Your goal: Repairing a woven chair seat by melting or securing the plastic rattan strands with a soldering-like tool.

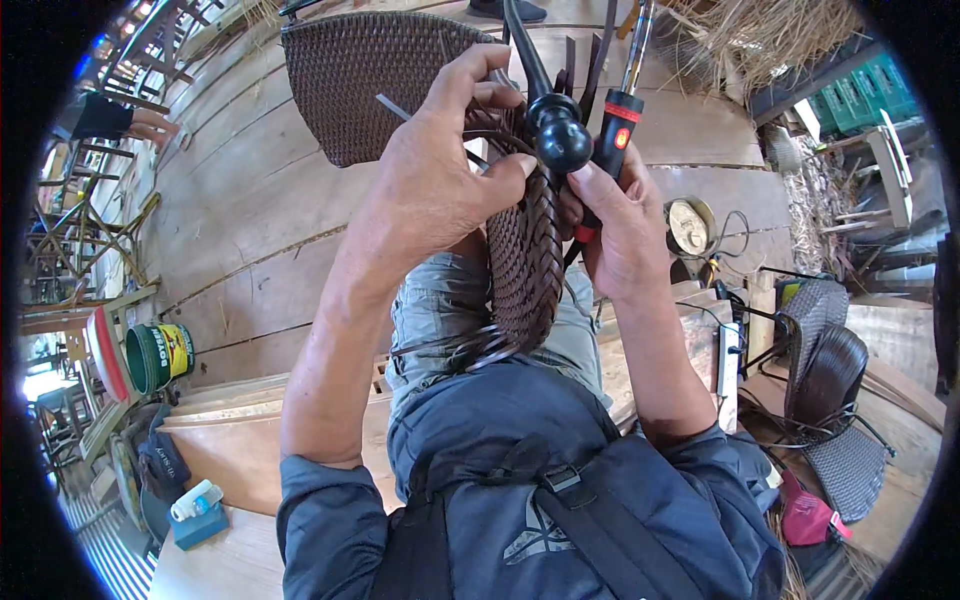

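Open floorboards (240,215) outside the left forearm (335,335), black knob (564,145) and red-banded handle (609,157) blocking the middle, room behind perhaps narrow

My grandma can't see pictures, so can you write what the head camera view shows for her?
A person handles a brown woven piece, the left hand at its upper part and the right hand holding a black-and-red tool with a glowing light. Farther ahead is another brown woven panel; a green bucket is at the left.

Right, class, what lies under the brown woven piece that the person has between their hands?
Grey trousers show on both sides of the woven piece; whatever is directly beneath it is covered.
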Demonstrator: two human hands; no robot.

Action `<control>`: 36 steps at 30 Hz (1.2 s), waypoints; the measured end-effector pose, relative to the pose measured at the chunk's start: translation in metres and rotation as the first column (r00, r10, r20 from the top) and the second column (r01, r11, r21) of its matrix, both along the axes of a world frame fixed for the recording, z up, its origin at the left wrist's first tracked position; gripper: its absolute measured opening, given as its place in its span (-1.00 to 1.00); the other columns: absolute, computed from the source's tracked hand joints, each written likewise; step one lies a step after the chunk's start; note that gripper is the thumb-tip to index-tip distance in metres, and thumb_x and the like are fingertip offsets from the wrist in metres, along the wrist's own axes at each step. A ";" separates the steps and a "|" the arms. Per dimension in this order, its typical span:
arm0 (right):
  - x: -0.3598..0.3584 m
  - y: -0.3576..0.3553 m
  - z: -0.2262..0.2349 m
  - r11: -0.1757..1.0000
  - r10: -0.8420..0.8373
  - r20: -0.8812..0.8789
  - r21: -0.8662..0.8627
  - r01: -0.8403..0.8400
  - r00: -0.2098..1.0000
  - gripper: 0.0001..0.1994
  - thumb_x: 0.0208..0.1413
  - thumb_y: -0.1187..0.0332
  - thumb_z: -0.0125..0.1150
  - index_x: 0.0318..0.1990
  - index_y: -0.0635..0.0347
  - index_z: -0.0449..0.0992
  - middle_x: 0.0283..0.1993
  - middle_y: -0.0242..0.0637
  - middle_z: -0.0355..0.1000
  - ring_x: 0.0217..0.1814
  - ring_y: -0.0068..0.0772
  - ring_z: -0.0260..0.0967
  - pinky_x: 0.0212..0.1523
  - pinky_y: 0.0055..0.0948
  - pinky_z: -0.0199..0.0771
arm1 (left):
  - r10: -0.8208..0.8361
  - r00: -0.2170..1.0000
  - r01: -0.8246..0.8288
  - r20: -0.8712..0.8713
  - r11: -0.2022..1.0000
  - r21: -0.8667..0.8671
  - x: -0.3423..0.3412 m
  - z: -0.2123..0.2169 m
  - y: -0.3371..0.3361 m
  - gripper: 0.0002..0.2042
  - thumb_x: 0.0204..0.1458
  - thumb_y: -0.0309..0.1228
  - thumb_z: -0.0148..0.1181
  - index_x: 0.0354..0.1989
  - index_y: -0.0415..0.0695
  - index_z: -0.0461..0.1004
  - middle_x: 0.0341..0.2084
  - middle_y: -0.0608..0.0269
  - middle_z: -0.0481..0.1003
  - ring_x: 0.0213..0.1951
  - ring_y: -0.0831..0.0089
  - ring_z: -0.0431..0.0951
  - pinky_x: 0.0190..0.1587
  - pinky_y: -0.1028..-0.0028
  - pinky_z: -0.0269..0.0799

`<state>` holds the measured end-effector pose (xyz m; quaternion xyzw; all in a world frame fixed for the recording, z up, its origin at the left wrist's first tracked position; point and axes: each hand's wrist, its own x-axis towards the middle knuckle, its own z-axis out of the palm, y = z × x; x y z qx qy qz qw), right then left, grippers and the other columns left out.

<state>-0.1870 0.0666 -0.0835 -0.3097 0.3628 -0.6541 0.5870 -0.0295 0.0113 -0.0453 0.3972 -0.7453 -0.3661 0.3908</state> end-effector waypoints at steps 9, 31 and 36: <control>0.006 -0.006 0.003 0.999 -0.002 -0.131 0.043 0.008 0.991 -0.71 -0.05 0.44 0.30 -0.25 0.24 0.29 -0.41 -0.50 0.27 -0.42 -0.75 0.20 -0.42 -0.71 0.25 | 0.047 0.996 -0.050 0.080 0.998 0.029 -0.001 0.009 0.005 -0.30 -0.22 -0.48 0.25 0.19 -0.10 0.13 -0.18 0.14 0.46 -0.13 0.35 0.48 -0.03 0.40 0.37; -0.177 0.098 0.049 0.975 -0.118 -0.993 -0.114 0.191 0.009 -0.70 0.07 0.43 0.14 -0.01 0.28 0.39 -0.29 -0.32 0.36 -0.24 -0.42 0.29 -0.18 -0.44 0.30 | 0.072 0.997 -0.068 0.030 0.989 -0.133 0.003 -0.006 0.002 -0.28 -0.23 -0.38 0.22 0.20 -0.20 0.08 -0.18 -0.10 0.43 -0.12 0.07 0.47 -0.03 0.33 0.35; -0.157 0.090 0.084 0.984 -0.153 -0.954 -0.171 0.050 -0.257 -0.69 0.02 0.43 0.16 -0.04 0.20 0.42 -0.28 -0.14 0.37 -0.28 -0.20 0.32 -0.23 -0.39 0.31 | 0.102 0.995 -0.098 0.016 0.982 -0.164 0.000 -0.006 0.005 -0.34 -0.21 -0.36 0.20 0.16 -0.16 0.15 -0.16 -0.06 0.45 -0.13 0.10 0.50 -0.03 0.32 0.36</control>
